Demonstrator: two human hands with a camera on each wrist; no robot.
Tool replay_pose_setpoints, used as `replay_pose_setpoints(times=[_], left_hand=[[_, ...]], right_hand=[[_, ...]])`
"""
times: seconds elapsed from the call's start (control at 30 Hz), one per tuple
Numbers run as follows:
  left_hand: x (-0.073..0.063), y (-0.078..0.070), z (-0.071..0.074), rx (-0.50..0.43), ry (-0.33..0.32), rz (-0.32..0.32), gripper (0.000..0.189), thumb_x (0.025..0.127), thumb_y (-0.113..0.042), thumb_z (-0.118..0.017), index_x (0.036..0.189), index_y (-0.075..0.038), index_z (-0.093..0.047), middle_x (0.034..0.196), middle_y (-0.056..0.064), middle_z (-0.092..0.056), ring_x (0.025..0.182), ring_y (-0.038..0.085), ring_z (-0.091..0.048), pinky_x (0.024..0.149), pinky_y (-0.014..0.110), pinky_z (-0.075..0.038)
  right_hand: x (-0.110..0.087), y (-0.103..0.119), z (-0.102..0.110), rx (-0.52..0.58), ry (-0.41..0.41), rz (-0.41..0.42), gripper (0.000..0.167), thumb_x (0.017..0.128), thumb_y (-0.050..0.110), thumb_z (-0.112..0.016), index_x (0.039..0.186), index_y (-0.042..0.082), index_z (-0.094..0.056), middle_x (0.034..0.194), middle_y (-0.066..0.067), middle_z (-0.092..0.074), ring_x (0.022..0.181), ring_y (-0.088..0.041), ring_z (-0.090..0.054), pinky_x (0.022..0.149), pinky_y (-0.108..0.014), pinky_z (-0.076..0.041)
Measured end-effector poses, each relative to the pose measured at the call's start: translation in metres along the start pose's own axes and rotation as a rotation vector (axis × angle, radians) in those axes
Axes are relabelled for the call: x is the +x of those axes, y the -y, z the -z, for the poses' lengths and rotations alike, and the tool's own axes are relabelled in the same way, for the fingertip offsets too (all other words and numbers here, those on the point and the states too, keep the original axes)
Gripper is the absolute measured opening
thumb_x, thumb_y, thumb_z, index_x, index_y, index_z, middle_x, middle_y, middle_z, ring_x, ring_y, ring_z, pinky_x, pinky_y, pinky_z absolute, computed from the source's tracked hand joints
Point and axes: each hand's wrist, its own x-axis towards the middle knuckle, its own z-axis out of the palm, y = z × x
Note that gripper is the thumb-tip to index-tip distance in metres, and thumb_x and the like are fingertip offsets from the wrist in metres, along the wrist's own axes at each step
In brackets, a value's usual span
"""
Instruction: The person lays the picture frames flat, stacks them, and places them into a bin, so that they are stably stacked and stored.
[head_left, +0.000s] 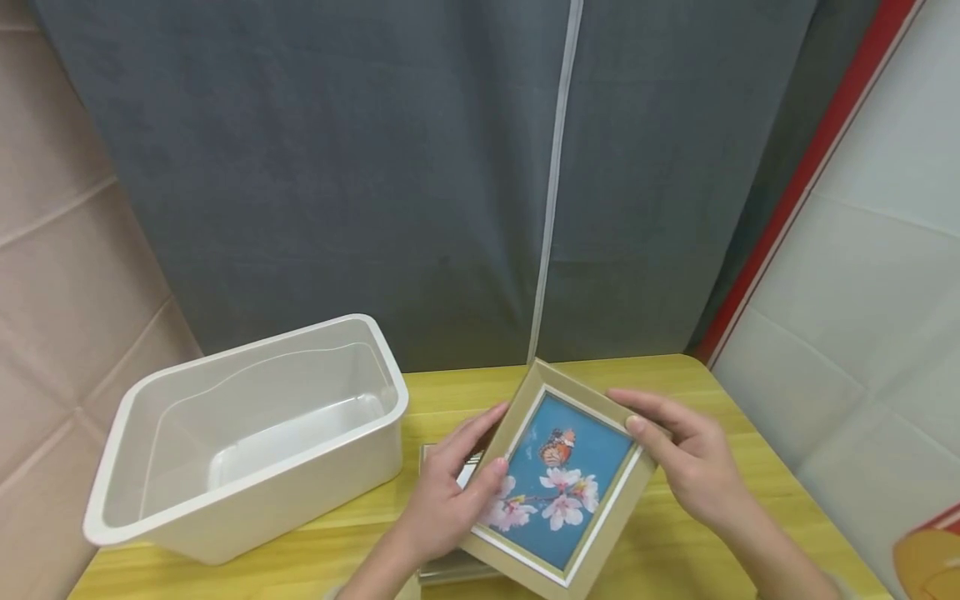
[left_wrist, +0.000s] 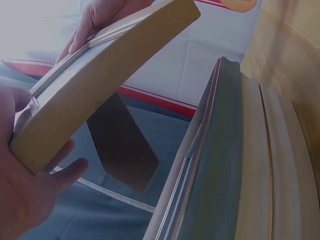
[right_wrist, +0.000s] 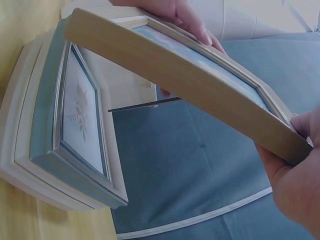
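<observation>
A gold-edged picture frame [head_left: 558, 483] with a butterfly and pink blossoms on blue is held tilted above the table. On its left side, my left hand [head_left: 453, 492] grips it, thumb on the front and fingers behind. At the upper right corner my right hand [head_left: 693, 458] pinches it, thumb on the front edge. The left wrist view shows the dark stand leg [left_wrist: 125, 145] jutting from its back. Underneath lies a stack of other frames [right_wrist: 42, 110], a blue-green one with a plant print [right_wrist: 80, 107] on top. In the head view the held frame mostly hides this stack.
To the left on the yellow wood-grain table [head_left: 420, 404] stands a deep off-white plastic bin [head_left: 300, 483]; its visible floor is bare. A grey curtain [head_left: 360, 167] hangs behind the table, with pale padded walls [head_left: 862, 333] at both sides.
</observation>
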Motion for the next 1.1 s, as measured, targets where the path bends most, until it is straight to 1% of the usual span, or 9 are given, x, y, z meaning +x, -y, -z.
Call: replay_pose_setpoints(times=[0.1,0.23,0.3,0.4,0.57,0.7,0.87,0.93,1.1], left_hand=[[0.0,0.0,0.001,-0.047,0.056,0.051,0.06,0.1,0.0,-0.058,0.157,-0.011,-0.042,0.15,0.014,-0.053,0.125,0.026,-0.059,0.105,0.038,-0.05],[-0.001,0.0,0.004,-0.147,0.125,0.136,0.063,0.103,-0.003,-0.055,0.161,-0.016,-0.034,0.145,0.02,-0.055,0.12,0.026,-0.062,0.098,0.038,-0.055],[-0.001,0.0,0.006,-0.18,0.149,0.157,0.064,0.103,-0.003,-0.053,0.162,-0.017,-0.032,0.142,0.022,-0.057,0.116,0.026,-0.064,0.094,0.038,-0.057],[-0.001,0.002,0.007,-0.186,0.163,0.132,0.064,0.103,-0.002,-0.053,0.162,-0.013,-0.031,0.14,0.024,-0.058,0.117,0.027,-0.064,0.096,0.04,-0.056],[-0.002,0.004,0.007,-0.138,0.157,0.066,0.065,0.101,0.0,-0.053,0.161,-0.011,-0.032,0.138,0.023,-0.06,0.116,0.025,-0.064,0.093,0.04,-0.057],[-0.003,0.005,0.006,-0.118,0.156,0.045,0.066,0.1,0.0,-0.055,0.161,-0.011,-0.033,0.138,0.021,-0.061,0.118,0.025,-0.064,0.095,0.041,-0.057],[-0.003,0.008,0.006,-0.086,0.146,0.021,0.064,0.098,0.001,-0.057,0.159,-0.008,-0.037,0.135,0.021,-0.063,0.113,0.024,-0.065,0.092,0.039,-0.057],[-0.004,0.01,0.006,-0.085,0.143,0.032,0.062,0.1,0.001,-0.056,0.158,-0.007,-0.038,0.135,0.021,-0.062,0.111,0.023,-0.066,0.091,0.038,-0.058],[-0.008,0.013,0.004,-0.096,0.127,0.113,0.057,0.103,-0.002,-0.055,0.157,-0.01,-0.04,0.133,0.022,-0.063,0.109,0.023,-0.068,0.088,0.038,-0.059]], right_hand=[[0.0,-0.001,0.001,0.037,0.016,0.01,0.038,0.098,-0.015,-0.052,0.13,0.0,-0.068,0.119,0.003,-0.073,0.083,-0.014,-0.074,0.069,-0.026,-0.061],[0.001,-0.002,0.0,0.06,0.03,0.027,0.04,0.098,-0.017,-0.051,0.13,0.0,-0.068,0.118,0.002,-0.073,0.083,-0.013,-0.074,0.069,-0.026,-0.061],[0.0,-0.002,0.0,0.061,0.031,0.033,0.04,0.097,-0.017,-0.051,0.129,0.001,-0.068,0.119,0.002,-0.073,0.084,-0.013,-0.073,0.07,-0.026,-0.06],[0.0,-0.003,0.0,0.067,0.033,0.043,0.041,0.097,-0.018,-0.05,0.13,0.0,-0.068,0.119,0.002,-0.073,0.084,-0.013,-0.073,0.071,-0.026,-0.06],[-0.001,-0.004,0.0,0.08,0.038,0.065,0.042,0.096,-0.02,-0.05,0.13,-0.001,-0.067,0.121,0.001,-0.073,0.085,-0.013,-0.074,0.071,-0.026,-0.061],[-0.003,-0.004,0.001,0.083,0.037,0.074,0.043,0.096,-0.021,-0.049,0.13,-0.002,-0.067,0.123,0.001,-0.072,0.086,-0.013,-0.074,0.071,-0.025,-0.06],[-0.004,-0.004,0.001,0.07,0.015,0.042,0.041,0.097,-0.019,-0.05,0.129,0.0,-0.068,0.121,0.002,-0.073,0.084,-0.013,-0.074,0.069,-0.026,-0.06],[-0.004,-0.005,0.002,0.059,-0.003,0.019,0.039,0.098,-0.017,-0.051,0.128,0.0,-0.069,0.119,0.002,-0.073,0.082,-0.013,-0.074,0.068,-0.026,-0.061],[-0.004,-0.007,0.003,0.058,-0.047,-0.035,0.036,0.1,-0.013,-0.052,0.128,0.002,-0.07,0.114,0.003,-0.074,0.078,-0.013,-0.074,0.065,-0.027,-0.061]])
